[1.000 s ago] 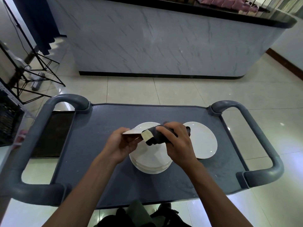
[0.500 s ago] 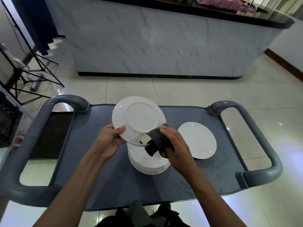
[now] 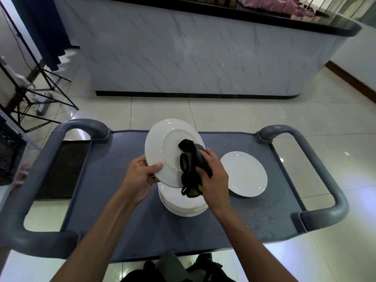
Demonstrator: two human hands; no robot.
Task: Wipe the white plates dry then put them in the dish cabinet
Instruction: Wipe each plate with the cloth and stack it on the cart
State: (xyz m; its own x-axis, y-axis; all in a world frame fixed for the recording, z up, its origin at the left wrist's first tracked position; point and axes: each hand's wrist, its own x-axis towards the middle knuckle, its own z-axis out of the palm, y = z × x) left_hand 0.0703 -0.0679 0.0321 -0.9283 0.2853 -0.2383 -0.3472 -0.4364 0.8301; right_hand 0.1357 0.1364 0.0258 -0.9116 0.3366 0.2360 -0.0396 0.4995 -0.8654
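Plate now tilted upright; cloth moved onto what seems its underside.

- we see a grey cart top with a raised rim and looped handles at both ends, which serves as our desk.
- a stack of white plates sits near its middle.
- a single white plate lies flat just to the right, apart from the stack.

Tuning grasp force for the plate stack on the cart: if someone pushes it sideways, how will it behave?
The plate stack probably slides as a unit on the cart's grey top, though upper plates may shift, since they look glossy and smooth. It is likely heavy for its size, being several plates deep. Tipping seems unlikely given its low, wide shape; chipping is the likelier risk.
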